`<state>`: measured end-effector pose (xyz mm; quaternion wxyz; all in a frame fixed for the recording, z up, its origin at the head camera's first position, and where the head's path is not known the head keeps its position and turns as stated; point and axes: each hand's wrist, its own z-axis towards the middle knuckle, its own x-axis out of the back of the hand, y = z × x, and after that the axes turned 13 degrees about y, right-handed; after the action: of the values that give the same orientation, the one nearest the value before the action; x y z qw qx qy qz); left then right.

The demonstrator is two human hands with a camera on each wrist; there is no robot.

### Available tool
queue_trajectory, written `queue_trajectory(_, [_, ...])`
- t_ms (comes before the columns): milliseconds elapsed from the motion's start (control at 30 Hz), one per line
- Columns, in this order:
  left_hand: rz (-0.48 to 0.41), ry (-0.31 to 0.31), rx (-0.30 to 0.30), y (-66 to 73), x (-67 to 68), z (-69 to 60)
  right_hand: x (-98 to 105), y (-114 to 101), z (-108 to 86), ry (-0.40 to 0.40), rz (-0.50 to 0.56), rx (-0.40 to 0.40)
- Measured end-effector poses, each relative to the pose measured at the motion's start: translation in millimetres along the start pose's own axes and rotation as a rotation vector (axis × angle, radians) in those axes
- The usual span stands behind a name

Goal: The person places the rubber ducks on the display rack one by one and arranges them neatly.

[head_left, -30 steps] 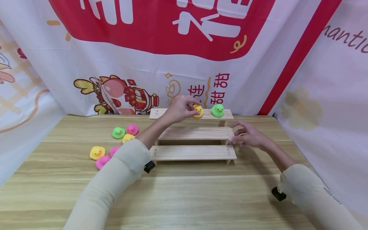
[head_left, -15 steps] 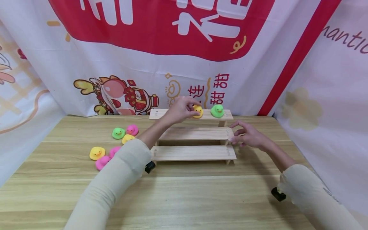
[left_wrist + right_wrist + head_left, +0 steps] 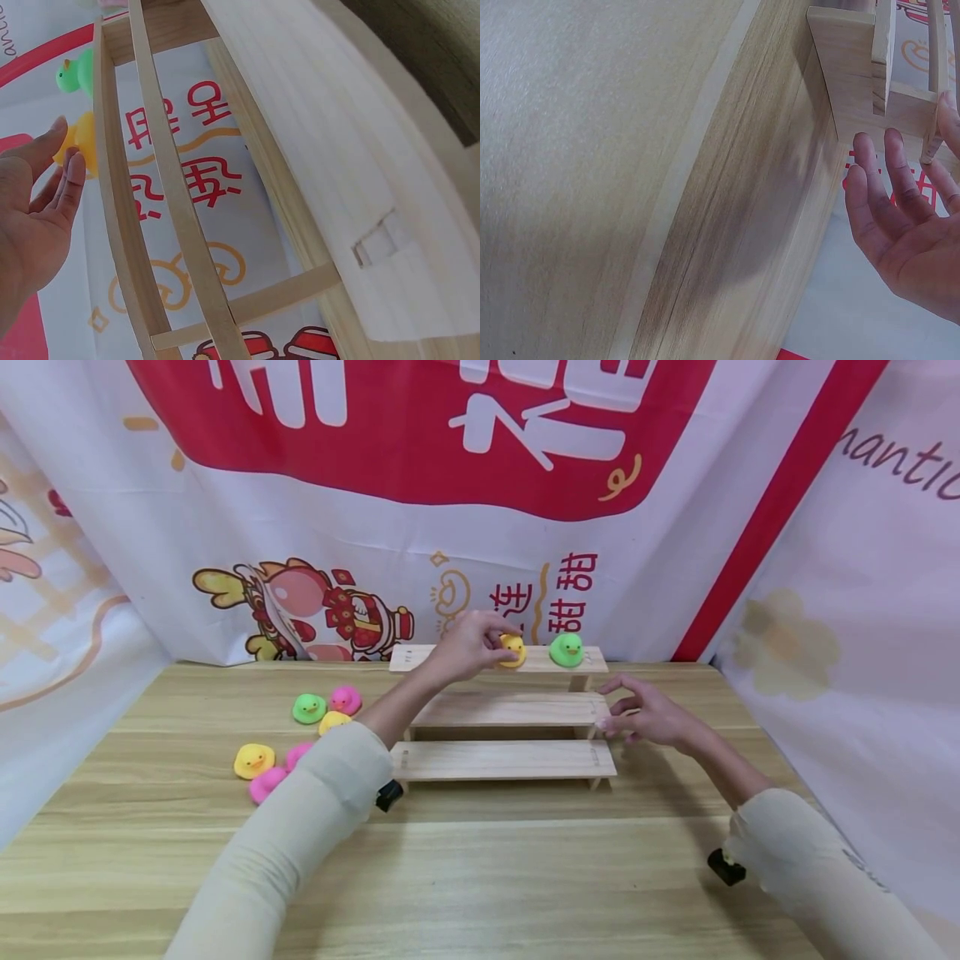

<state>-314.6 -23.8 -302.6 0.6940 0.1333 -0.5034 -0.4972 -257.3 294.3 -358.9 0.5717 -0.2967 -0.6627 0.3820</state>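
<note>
My left hand (image 3: 468, 646) pinches a yellow rubber duck (image 3: 513, 650) between thumb and fingers at the top tier of a three-step wooden rack (image 3: 502, 760). To the right of it, a green rubber duck (image 3: 567, 650) sits on the same tier. The left wrist view shows the yellow duck (image 3: 86, 142) at the fingertips, partly hidden by the hand. At the rack's right side, my right hand (image 3: 641, 712) has its thumb and index finger about the end of the middle board (image 3: 931, 142). Its other fingers are spread loosely below.
On the table (image 3: 480, 877) left of the rack lie more ducks: a green duck (image 3: 309, 707), a pink duck (image 3: 346, 698), yellow ones and other pink ones. My left sleeve partly covers this group. A printed cloth (image 3: 420, 560) hangs close behind the rack.
The left hand and the yellow duck have shifted very slightly left along the top tier. The right hand stays where it was.
</note>
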Motion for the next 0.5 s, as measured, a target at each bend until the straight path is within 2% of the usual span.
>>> queue_trajectory(500, [0.015, 0.01, 0.0, -1.7, -2.1, 1.2, 0.0, 0.3, 0.5, 0.001, -0.004, -0.005])
